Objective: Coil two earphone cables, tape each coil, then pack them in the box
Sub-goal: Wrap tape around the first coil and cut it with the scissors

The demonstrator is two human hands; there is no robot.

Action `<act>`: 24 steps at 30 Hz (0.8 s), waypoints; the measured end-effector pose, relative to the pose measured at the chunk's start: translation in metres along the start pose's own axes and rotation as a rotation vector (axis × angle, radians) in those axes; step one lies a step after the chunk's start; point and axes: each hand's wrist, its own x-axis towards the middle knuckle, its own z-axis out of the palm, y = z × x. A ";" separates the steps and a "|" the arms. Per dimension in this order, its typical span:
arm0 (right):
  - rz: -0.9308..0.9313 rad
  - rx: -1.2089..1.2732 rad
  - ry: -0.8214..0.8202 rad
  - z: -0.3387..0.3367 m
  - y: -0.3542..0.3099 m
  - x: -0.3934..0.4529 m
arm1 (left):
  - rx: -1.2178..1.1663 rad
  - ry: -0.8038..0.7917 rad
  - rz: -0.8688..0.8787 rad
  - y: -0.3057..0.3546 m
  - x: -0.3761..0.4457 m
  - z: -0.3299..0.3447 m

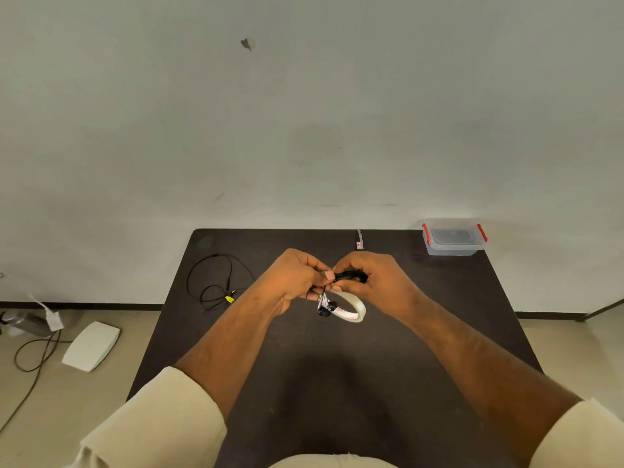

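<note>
Above the middle of the dark table, both my hands grip a coiled black earphone cable. My left hand pinches one end of the bundle, and the earbuds dangle below it. My right hand closes around the other end. Just under my hands lies a roll of pale tape, partly hidden by them. A second black earphone cable lies loose and uncoiled at the table's back left. A clear plastic box with red clips stands at the back right corner.
A small cutter or knife lies near the table's back edge. On the floor to the left are a white flat device, a power adapter and cables. A wall stands close behind the table.
</note>
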 end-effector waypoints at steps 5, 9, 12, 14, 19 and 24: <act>-0.178 -0.306 -0.047 -0.002 0.002 0.004 | -0.050 -0.030 -0.050 0.003 0.001 0.002; -0.205 -0.386 0.012 0.004 0.005 0.002 | -0.076 -0.058 -0.058 0.007 0.003 0.000; -0.202 -0.371 0.022 0.006 0.007 0.000 | -0.123 -0.107 -0.052 0.006 0.005 -0.005; -0.173 -0.336 -0.008 0.006 0.007 0.001 | -0.123 -0.148 -0.016 0.007 0.006 -0.008; 0.002 -0.190 -0.097 0.004 0.003 0.007 | -0.112 -0.197 0.033 0.009 0.009 -0.012; 0.172 -0.032 -0.018 -0.002 -0.003 0.015 | -0.519 -0.184 -0.109 -0.011 0.013 -0.027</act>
